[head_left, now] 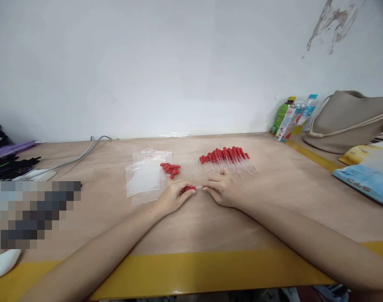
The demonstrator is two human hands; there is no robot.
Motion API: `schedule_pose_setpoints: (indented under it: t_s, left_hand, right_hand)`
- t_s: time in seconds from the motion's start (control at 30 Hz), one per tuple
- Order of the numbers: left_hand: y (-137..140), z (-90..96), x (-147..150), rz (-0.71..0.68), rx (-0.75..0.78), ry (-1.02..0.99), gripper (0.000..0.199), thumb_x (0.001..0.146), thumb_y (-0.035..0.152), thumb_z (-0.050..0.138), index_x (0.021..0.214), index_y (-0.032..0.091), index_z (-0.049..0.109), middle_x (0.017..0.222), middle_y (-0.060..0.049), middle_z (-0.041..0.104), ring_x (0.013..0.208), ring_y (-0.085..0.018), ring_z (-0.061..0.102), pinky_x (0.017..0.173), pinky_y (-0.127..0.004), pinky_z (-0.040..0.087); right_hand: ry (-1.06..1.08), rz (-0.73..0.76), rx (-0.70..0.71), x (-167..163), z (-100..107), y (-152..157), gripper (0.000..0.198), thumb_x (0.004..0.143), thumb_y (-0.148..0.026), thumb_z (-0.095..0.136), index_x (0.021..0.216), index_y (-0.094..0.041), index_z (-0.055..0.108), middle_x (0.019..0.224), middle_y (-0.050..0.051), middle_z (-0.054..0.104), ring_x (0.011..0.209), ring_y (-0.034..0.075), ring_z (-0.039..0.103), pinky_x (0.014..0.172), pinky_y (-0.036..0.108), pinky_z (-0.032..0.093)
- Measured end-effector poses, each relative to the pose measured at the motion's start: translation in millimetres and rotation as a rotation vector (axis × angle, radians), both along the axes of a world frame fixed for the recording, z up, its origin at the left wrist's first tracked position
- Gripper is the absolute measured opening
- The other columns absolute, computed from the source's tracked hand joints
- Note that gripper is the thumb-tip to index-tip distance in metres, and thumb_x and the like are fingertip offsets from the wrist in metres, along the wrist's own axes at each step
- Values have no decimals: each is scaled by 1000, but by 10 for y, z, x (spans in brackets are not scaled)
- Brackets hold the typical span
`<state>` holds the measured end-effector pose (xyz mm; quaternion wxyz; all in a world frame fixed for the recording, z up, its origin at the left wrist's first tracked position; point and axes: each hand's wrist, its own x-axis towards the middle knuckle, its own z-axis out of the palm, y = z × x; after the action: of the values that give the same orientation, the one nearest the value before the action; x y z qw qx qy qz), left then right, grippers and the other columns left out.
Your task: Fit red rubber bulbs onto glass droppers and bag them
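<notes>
My left hand (174,196) pinches a red rubber dropper bulb (189,189) above the front middle of the table. Between my hands runs a thin clear dropper tube (199,187), its left end at the bulb and its right end in the fingertips of my right hand (225,191). Just behind my left hand lie several loose red bulbs (170,169), beside a row of clear tubes (189,168). Droppers with red bulbs (225,155) lie in a dense row behind my right hand. Clear zip bags (143,179) are stacked flat at the left.
Grey cables (81,157) and dark items (11,161) lie at the left, near a pixelated patch. At the right stand drink bottles (285,121), a grey bag (345,119) and a blue packet (364,182). Yellow tape (191,274) lines the front table edge.
</notes>
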<state>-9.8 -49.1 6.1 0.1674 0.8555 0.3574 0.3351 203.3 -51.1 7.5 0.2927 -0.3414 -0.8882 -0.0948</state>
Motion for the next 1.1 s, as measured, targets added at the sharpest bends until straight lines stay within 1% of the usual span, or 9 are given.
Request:
schedule_pose_setpoints:
  t_s: [0.1, 0.27, 0.37, 0.47, 0.57, 0.7, 0.83, 0.93, 1.1]
  left_hand:
    - [2, 32, -8, -6, 100, 27, 15, 83, 27, 52, 87, 16, 62, 77, -3, 64, 67, -13, 57, 62, -24, 44]
    - [26, 41, -26, 7, 174, -8, 16, 81, 27, 57, 91, 16, 62, 82, -4, 65, 71, -13, 58, 64, -24, 45]
    - [35, 30, -23, 13, 195, -23, 16, 81, 27, 57, 91, 16, 62, 81, -4, 65, 71, -13, 58, 65, -24, 45]
    - [35, 20, -17, 12, 200, -25, 15, 81, 28, 56, 88, 16, 63, 78, -4, 65, 69, -13, 58, 64, -24, 45]
    - [22, 19, -10, -21, 202, -17, 14, 82, 26, 56, 86, 15, 63, 77, -4, 64, 68, -12, 57, 63, -23, 45]
    - [-7, 29, -2, -64, 195, 0, 14, 82, 26, 54, 86, 15, 62, 75, -3, 63, 67, -12, 56, 62, -23, 44]
    - [-28, 29, -3, -64, 174, 25, 16, 83, 28, 52, 85, 15, 62, 73, -3, 61, 66, -12, 55, 60, -23, 44]
    - [-25, 21, -9, -64, 165, 25, 17, 84, 28, 52, 87, 15, 62, 74, -3, 62, 66, -12, 55, 61, -23, 44]
    - [13, 15, -8, -58, 189, 20, 14, 83, 26, 53, 88, 16, 62, 77, -3, 63, 69, -13, 56, 64, -24, 44]
  right_hand:
    - [2, 12, 33, 17, 6, 3, 27, 88, -28, 40, 86, -19, 65, 72, 3, 62, 64, 13, 50, 68, 31, 26]
    - [66, 42, 56, 95, -24, 50, 25, 89, -27, 40, 93, -18, 62, 82, 6, 65, 77, 15, 54, 74, 31, 30]
    - [68, 44, 87, 100, -57, 64, 22, 88, -25, 41, 91, -19, 62, 80, 5, 64, 74, 14, 54, 74, 32, 29]
    - [91, 68, 126, 64, -68, 57, 21, 88, -23, 42, 86, -17, 62, 73, 3, 62, 69, 13, 52, 72, 31, 28]
    - [106, 84, 140, 17, -62, 44, 22, 87, -21, 41, 79, -16, 61, 65, 2, 59, 64, 12, 49, 69, 30, 27]
    - [96, 88, 143, -26, -59, 37, 25, 87, -20, 39, 73, -15, 58, 63, 2, 57, 62, 12, 46, 68, 30, 26]
    - [63, 71, 108, -61, -65, 28, 28, 87, -21, 37, 68, -15, 56, 61, 2, 56, 60, 11, 45, 68, 31, 25]
    - [25, 55, 48, -88, -53, 20, 30, 88, -21, 36, 66, -15, 55, 60, 2, 57, 57, 11, 44, 68, 31, 24]
    - [-63, 6, -59, -110, 39, 5, 29, 88, -23, 36, 71, -14, 58, 67, 3, 61, 62, 12, 46, 71, 31, 24]
